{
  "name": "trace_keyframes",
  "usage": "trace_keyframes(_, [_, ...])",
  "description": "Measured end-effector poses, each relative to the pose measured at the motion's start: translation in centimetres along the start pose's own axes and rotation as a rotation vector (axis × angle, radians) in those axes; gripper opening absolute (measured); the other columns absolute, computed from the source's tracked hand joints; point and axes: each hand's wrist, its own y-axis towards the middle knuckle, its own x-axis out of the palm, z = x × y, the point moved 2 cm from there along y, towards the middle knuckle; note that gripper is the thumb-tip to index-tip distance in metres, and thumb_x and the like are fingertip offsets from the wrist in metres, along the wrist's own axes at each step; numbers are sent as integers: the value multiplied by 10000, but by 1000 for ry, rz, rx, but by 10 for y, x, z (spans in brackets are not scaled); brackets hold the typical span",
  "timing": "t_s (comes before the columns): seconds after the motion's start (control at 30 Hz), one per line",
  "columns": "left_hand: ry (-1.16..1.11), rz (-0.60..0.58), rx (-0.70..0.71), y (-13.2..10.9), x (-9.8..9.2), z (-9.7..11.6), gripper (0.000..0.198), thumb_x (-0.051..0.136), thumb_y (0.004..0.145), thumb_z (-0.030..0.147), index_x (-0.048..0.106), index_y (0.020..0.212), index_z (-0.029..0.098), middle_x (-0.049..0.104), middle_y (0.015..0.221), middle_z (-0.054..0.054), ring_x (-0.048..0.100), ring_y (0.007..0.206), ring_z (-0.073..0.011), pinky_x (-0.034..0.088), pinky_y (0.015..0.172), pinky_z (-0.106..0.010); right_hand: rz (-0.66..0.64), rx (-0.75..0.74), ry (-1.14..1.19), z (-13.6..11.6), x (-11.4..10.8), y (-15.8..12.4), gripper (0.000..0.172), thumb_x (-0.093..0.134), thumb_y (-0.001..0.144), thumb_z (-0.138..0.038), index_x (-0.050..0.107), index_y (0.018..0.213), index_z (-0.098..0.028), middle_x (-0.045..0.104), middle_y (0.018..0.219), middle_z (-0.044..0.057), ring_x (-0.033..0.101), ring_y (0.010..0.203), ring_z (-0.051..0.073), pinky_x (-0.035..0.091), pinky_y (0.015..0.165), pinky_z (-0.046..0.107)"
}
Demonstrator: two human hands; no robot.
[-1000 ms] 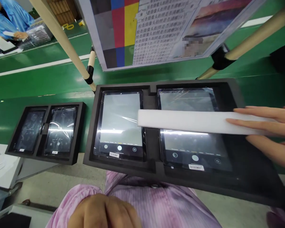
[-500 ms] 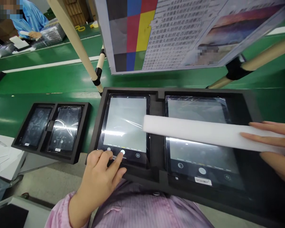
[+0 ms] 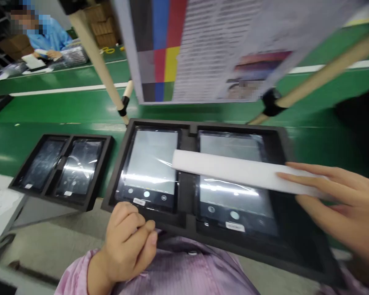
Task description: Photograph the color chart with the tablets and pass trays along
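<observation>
My left hand point(image 3: 129, 241) is curled into a loose fist at the front edge of a black foam tray point(image 3: 189, 231), with nothing seen in it. Just beyond it lies a tablet point(image 3: 152, 162) with a lit, pale screen and camera buttons. A second lit tablet point(image 3: 230, 143) rests in the tray's other compartment, a white label near its lower edge. My right hand point(image 3: 335, 196) grips a long white foam strip point(image 3: 221, 166) between thumb and fingers. The strip extends leftward above both tablets, covering part of the right one; whether it touches them I cannot tell.
A smaller black tray point(image 3: 92, 194) with two dark tablets is at the left. Behind the large tray, a printed chart point(image 3: 162, 61) hangs between beige poles point(image 3: 103, 69). Across the green bench, a person in blue point(image 3: 51, 35) handles items. White papers point(image 3: 0, 196) lie at left.
My left hand has drawn back from the left tablet's shutter button, and its forefinger has curled in. The view has shifted, bringing more of my right hand into sight, still on the foam strip.
</observation>
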Motion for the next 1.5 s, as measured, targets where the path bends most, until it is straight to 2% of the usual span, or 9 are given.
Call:
trace_keyframes(0.13, [-63,-158,169,29,41,29,167,550,894,103,693,981,98,637,823,-68,546,849,-204,520,771,-380,-7,-79,-58,-15,-35,-11,284,542,852,-172,703,1069,-260,705,1139,79,693,886,251,565,632,360])
trace_keyframes(0.23, [-45,-244,288,47,70,47,217,532,943,184,709,1056,129,661,928,-81,552,932,-237,517,829,-408,15,65,-190,-15,-65,-44,299,508,850,-140,712,1054,-219,703,1126,102,696,918,286,576,784,468])
trace_keyframes(0.47, [24,-392,323,62,109,59,356,549,967,318,639,1295,216,576,1065,-111,506,1023,-281,499,849,-455,60,288,-332,-18,-111,-112,288,521,866,-141,695,1076,-233,693,1141,94,697,910,270,595,771,441])
trace_keyframes(0.63, [7,-434,270,62,116,64,345,508,980,339,649,1263,200,524,1029,-110,467,1015,-297,444,863,-479,76,315,-322,-16,-116,-114,269,523,867,-145,703,1049,-227,694,1141,101,694,908,280,590,775,460])
trace_keyframes(0.8, [26,-353,374,59,84,40,385,551,947,264,600,1305,131,487,1004,-100,463,969,-263,373,893,-438,71,394,-331,-21,-117,-111,256,537,877,-177,711,1049,-253,695,1167,82,692,951,285,583,830,462])
trace_keyframes(1.0, [181,-260,208,29,35,-9,301,585,901,157,653,1193,176,510,967,-82,490,913,-237,343,877,-421,168,382,-363,-12,-103,-111,269,576,870,-200,688,1080,-326,704,1175,21,706,949,262,587,783,416])
trace_keyframes(1.13, [224,-294,136,3,29,-19,340,598,898,165,660,1228,215,517,994,-80,504,932,-232,355,880,-414,293,307,-396,-1,-79,-102,329,619,836,-185,705,1132,-300,707,1201,55,721,939,290,598,786,421])
trace_keyframes(1.27, [248,-291,105,-10,30,-20,418,631,887,188,651,1299,247,525,1002,-77,503,956,-231,390,889,-406,498,524,-454,13,-46,-93,541,649,811,-237,621,1349,-181,675,1224,175,659,1105,413,555,924,560])
trace_keyframes(1.5, [289,-299,4,-5,34,-8,345,574,936,250,703,1256,245,519,1017,-107,466,1008,-264,435,892,-427,-45,596,-298,32,15,-78,384,465,963,-438,753,1137,-254,698,1153,142,684,1037,378,599,793,562])
